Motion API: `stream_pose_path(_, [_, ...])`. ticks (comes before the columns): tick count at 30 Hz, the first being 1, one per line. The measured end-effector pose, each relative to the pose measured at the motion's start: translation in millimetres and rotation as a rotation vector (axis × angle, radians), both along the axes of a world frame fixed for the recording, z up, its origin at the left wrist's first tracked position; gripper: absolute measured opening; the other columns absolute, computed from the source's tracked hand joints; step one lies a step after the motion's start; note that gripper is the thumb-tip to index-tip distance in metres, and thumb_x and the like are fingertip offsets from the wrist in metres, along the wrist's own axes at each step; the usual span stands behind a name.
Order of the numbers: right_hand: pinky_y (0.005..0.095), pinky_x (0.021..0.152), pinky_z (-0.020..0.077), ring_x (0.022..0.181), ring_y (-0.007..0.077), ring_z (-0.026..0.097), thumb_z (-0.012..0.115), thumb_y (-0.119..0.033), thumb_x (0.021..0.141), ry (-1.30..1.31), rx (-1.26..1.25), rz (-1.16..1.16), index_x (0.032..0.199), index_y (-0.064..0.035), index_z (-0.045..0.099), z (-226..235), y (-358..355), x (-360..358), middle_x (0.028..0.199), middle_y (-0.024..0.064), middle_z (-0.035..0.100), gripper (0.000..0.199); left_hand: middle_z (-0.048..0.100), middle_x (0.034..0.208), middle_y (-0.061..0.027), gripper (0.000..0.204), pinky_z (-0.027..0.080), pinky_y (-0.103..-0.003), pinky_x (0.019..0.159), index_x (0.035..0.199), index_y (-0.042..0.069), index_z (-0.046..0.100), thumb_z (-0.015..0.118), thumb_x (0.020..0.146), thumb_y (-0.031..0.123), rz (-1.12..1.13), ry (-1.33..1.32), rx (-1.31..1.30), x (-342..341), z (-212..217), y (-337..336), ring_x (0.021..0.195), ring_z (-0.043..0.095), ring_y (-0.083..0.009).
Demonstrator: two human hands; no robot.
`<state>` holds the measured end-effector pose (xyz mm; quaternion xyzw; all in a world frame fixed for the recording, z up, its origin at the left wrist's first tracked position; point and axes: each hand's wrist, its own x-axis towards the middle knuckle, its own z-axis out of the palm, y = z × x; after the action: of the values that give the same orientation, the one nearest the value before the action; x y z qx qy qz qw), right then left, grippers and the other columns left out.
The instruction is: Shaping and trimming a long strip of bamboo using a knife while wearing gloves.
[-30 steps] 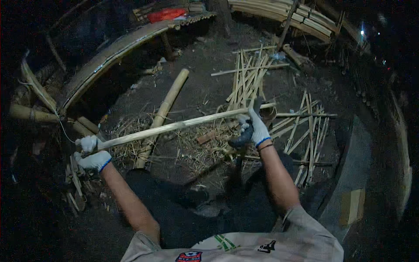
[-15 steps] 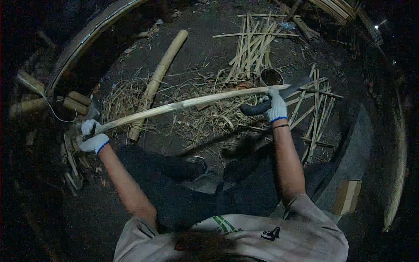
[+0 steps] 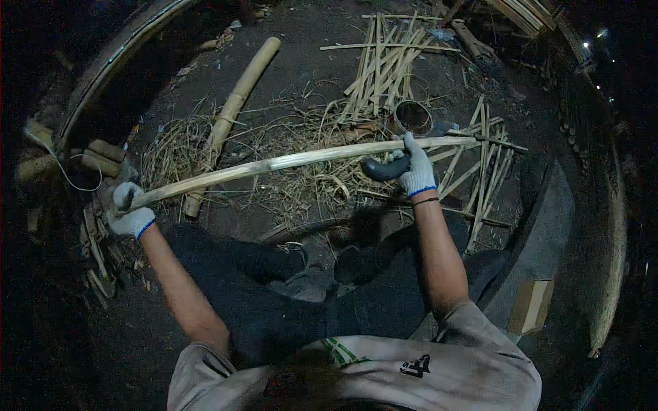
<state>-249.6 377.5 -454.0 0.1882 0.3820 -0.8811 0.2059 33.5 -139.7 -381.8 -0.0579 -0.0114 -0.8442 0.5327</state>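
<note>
A long bamboo strip [image 3: 301, 159] is up over messy shavings [image 3: 306, 196]. The left hand [image 3: 130, 214] is curled around one end. The right hand [image 3: 417, 172] squeezes a dark-handled knife [image 3: 384, 169] and touches the strip too. If the strip slips, the blade [image 3: 444, 127] might nick that hand. Beyond sits a round bucket [image 3: 413, 102], too dark inside to tell what it holds.
</note>
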Motion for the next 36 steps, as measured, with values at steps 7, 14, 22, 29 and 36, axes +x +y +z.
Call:
stream_pose_path(7, [0.0354, 0.049, 0.0507, 0.051, 0.0183, 0.052, 0.066, -0.028, 0.089, 0.039, -0.045, -0.015, 0.086, -0.0071, 0.055, 16, -9, 13, 0.064, 0.0058, 0.053, 0.024, 0.044, 0.065, -0.0044, 0.046, 0.04, -0.035, 0.052, 0.083, 0.01, 0.048, 0.041, 0.087, 0.055, 0.203, -0.371, 0.037, 1, -16, -13, 0.053, 0.045, -0.0195])
stream_pose_path(14, [0.0382, 0.049, 0.0511, 0.049, 0.0196, 0.054, 0.065, -0.022, 0.088, 0.089, -0.043, -0.008, 0.086, -0.0075, 0.055, 11, -4, 7, 0.067, 0.0067, 0.056, 0.018, 0.04, 0.062, -0.0026, 0.032, 0.041, -0.035, 0.061, 0.07, 0.012, 0.04, 0.046, 0.084, 0.041, -0.178, -0.487, 0.102, 3, -31, -34, 0.061, 0.043, -0.0181])
stream_pose_path(22, [0.038, 0.052, 0.0508, 0.053, 0.0204, 0.052, 0.068, -0.02, 0.084, -0.017, -0.043, -0.016, 0.088, -0.0082, 0.053, 0, -6, 3, 0.073, 0.0075, 0.056, 0.019, 0.041, 0.058, -0.0021, 0.055, 0.038, -0.036, 0.05, 0.074, 0.009, 0.038, 0.04, 0.087, 0.062, 0.07, -0.392, 0.054, 8, -42, -46, 0.051, 0.044, -0.0194])
stream_pose_path(29, [0.0364, 0.058, 0.0513, 0.06, 0.0211, 0.054, 0.063, -0.013, 0.081, -0.018, -0.029, -0.043, 0.084, -0.0073, 0.054, -9, -2, 0, 0.077, 0.007, 0.056, 0.011, 0.042, 0.059, -0.003, 0.067, 0.039, -0.034, 0.049, 0.072, 0.008, 0.041, 0.04, 0.081, 0.074, 0.018, -0.33, -0.028, -1, -25, -16, 0.05, 0.044, -0.0185])
stream_pose_path(36, [0.0331, 0.062, 0.0543, 0.065, 0.0193, 0.058, 0.061, -0.009, 0.083, -0.007, -0.022, -0.016, 0.088, -0.0044, 0.056, 7, 0, 8, 0.078, 0.0072, 0.058, 0.009, 0.046, 0.064, -0.0059, 0.069, 0.042, -0.039, 0.057, 0.084, 0.003, 0.051, 0.03, 0.09, 0.068, -0.052, -0.366, -0.048, -13, -11, 5, 0.056, 0.047, -0.0224])
